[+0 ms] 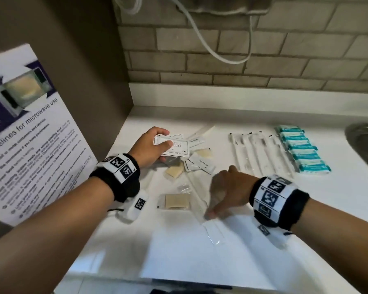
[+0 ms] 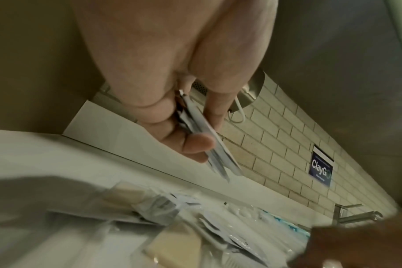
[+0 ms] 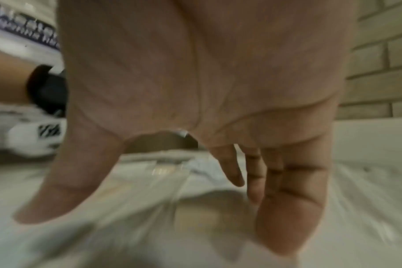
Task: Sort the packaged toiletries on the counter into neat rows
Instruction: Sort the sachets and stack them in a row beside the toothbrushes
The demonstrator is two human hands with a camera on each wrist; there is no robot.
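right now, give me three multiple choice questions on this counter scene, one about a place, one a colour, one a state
1. Where do the boxed items lie?
A. right of the toothbrush row
B. under the poster
C. in the sink

2. What colour are those boxes?
A. red
B. teal
C. black

3. What is the left hand doing?
A. resting flat
B. pointing
C. gripping a stack of sachets

Answers: 1 A, they line up between the toothbrushes and the sink. 2 B, teal wrappers show. 3 C, the fingers curl round the white packets.
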